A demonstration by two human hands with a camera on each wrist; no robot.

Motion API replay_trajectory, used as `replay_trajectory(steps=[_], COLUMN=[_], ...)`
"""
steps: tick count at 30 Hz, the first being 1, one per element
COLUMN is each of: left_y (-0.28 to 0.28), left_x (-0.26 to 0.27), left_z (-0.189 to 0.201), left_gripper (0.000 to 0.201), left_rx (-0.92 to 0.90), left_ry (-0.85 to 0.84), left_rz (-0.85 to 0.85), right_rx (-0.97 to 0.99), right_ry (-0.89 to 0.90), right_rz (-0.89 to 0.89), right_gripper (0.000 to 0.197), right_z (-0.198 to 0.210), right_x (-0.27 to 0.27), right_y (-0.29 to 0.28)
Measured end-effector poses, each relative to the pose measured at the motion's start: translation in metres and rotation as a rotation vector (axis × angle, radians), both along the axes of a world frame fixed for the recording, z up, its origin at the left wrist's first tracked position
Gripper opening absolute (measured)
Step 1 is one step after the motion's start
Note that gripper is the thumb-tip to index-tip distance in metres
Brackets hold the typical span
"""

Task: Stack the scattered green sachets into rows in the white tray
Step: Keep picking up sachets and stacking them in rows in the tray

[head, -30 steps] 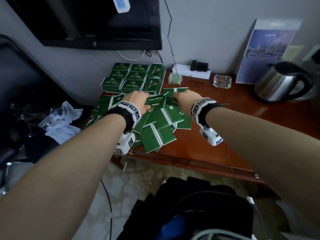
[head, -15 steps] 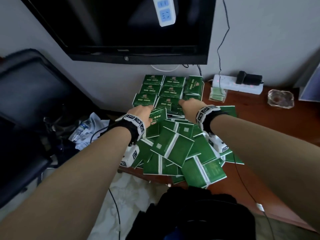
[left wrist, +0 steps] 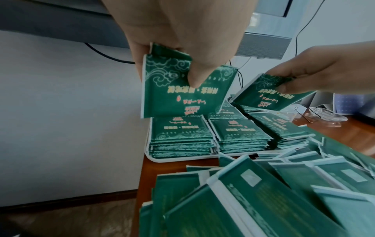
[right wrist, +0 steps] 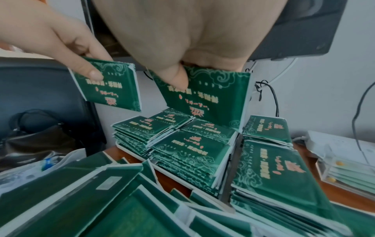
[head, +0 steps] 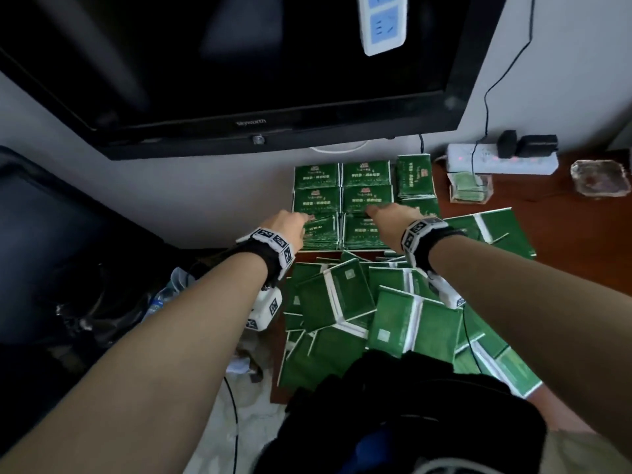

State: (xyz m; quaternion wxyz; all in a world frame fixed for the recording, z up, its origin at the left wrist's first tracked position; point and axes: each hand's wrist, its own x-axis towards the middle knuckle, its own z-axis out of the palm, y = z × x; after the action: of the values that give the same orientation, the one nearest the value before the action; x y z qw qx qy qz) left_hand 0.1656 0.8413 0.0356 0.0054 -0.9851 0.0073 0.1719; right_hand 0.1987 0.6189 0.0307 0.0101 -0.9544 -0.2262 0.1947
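Note:
Stacks of green sachets (head: 342, 200) stand in rows in the white tray (left wrist: 182, 158) at the table's far left corner. A loose pile of scattered sachets (head: 359, 309) lies face down in front of it. My left hand (head: 301, 220) pinches one sachet (left wrist: 182, 93) between thumb and fingers, held upright over the near-left stack. My right hand (head: 372, 211) pinches another sachet (right wrist: 209, 99) over the middle stacks, its lower edge close to their tops. Both hands hover side by side above the tray.
A black TV (head: 239, 63) hangs on the wall just above the tray. On the wooden table (head: 564, 234) to the right are a white power strip (head: 502, 162), a clear box (head: 470, 188) and a glass ashtray (head: 602, 179). A black bag (head: 393, 405) sits at the near edge.
Both hands moved forward from the scattered pile to above the tray stacks, each carrying a sachet. The head view tilted up and closer to the wall.

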Motion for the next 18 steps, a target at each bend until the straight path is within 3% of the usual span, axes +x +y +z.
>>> replay_trajectory(steps=[9, 14, 18], left_y=[0.026, 0.029, 0.031], left_x=[0.084, 0.127, 0.146], left_z=[-0.042, -0.058, -0.069], left_gripper=[0.049, 0.057, 0.065], left_rx=[-0.173, -0.173, -0.119], left_ry=[-0.108, -0.180, -0.165], left_rz=[-0.032, -0.093, -0.124], right_rx=[0.016, 0.007, -0.021], right_ry=[-0.090, -0.128, -0.108], right_rz=[-0.078, -0.084, -0.079], right_gripper=[0.045, 0.063, 0.061], right_z=[-0.016, -0.036, -0.062], right_x=[0.047, 0.087, 0.116], right_y=[0.021, 0.028, 0.031])
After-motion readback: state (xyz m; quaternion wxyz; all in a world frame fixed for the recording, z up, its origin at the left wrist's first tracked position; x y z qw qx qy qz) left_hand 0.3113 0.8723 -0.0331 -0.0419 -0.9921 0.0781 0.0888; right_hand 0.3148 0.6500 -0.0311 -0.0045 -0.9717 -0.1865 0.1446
